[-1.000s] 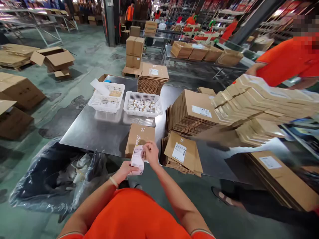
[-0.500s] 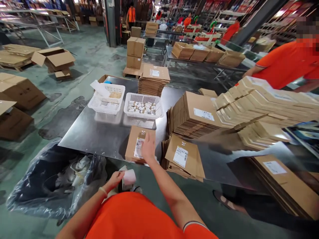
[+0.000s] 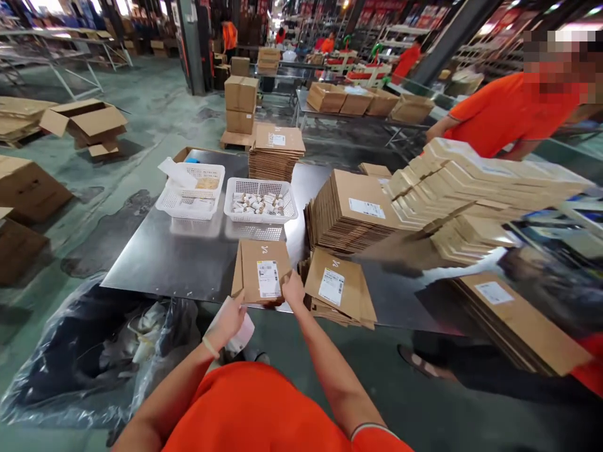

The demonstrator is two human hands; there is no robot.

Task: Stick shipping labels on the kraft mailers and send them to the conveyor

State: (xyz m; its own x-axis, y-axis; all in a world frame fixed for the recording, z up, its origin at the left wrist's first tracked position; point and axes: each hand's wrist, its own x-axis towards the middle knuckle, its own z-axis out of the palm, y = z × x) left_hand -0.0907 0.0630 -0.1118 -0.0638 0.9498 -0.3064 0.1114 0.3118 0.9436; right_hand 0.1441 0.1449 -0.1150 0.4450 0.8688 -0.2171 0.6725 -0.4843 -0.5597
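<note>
At the near edge of the metal table lies a small stack of flat brown cardboard mailers point(image 3: 249, 282). Its top one bears a white printed label point(image 3: 269, 279). My right hand point(image 3: 294, 289) has its fingers closed on the right edge of that cardboard mailer. At the lower left corner is my left hand point(image 3: 229, 319), closed on a white piece of paper point(image 3: 241, 334) that hangs below it; its fingertips meet the mailer's corner. Right of my right hand, another pile of labelled mailers point(image 3: 346, 285) lies slightly fanned.
Behind the mailers stand a white basket of small white rolls point(image 3: 261, 201) and another white basket point(image 3: 191, 204). Taller mailer stacks point(image 3: 362, 207) fill the table's right side. A plastic-lined bin point(image 3: 61, 376) sits at left. A person in orange point(image 3: 504, 113) stands across at right.
My right hand has gone from lying spread over the top mailer to gripping its right edge. My left hand has risen with the white paper to the mailer's left corner. The view has shifted slightly.
</note>
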